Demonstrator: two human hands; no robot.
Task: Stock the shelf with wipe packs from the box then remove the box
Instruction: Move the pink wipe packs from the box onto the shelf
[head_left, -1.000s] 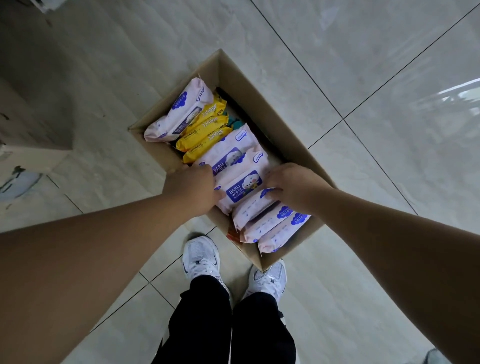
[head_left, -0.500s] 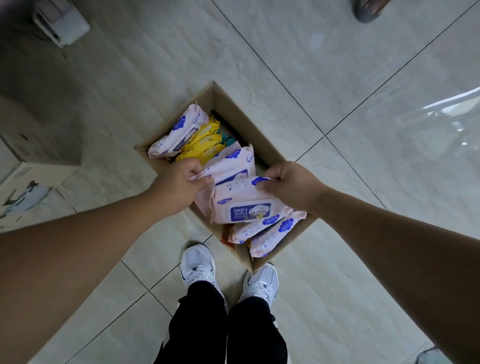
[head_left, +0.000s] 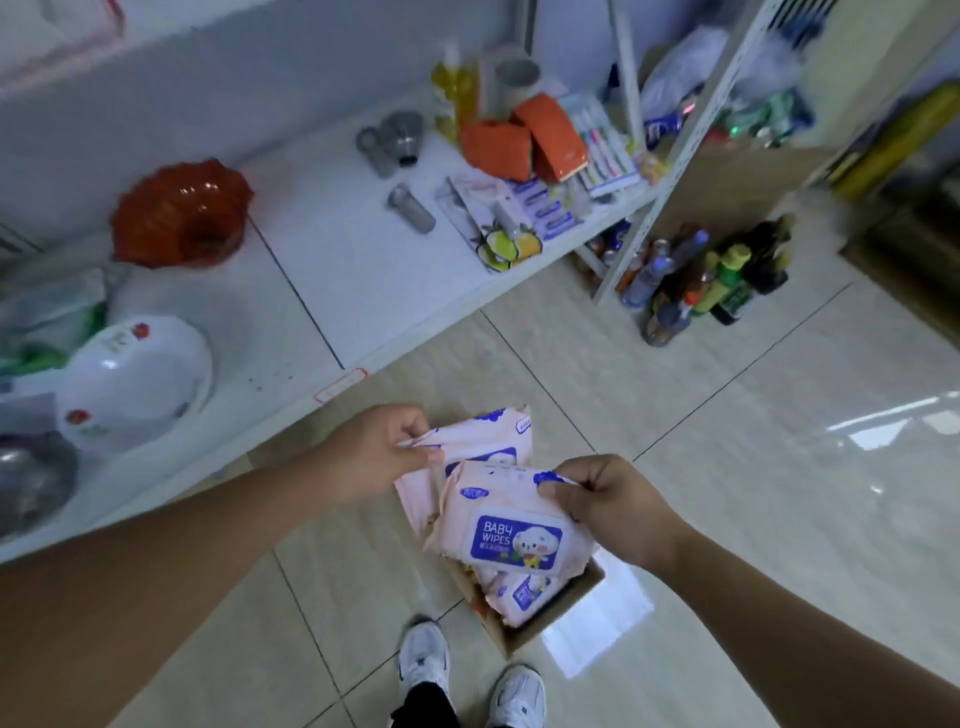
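Left hand (head_left: 375, 453) pinches the rear pack (head_left: 485, 434), right hand (head_left: 610, 501) pinches the front pack (head_left: 511, 535), both above the box (head_left: 524, 636) (more packs inside), so I'd keep grips firm and lay them flat on the shelf (head_left: 363, 270).

2 pink wipe packs (head_left: 511, 525) held above the open cardboard box (head_left: 540, 623), more packs inside.

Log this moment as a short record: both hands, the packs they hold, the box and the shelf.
left hand: pinches the rear pack at its top edge
right hand: grips the front pack at its corner
front pack: pink, labelled BABY WIPES, overlapping the rear pack
box: on the floor under both packs, more pink packs inside
shelf: white, ahead; bare stretch right of the red bowl
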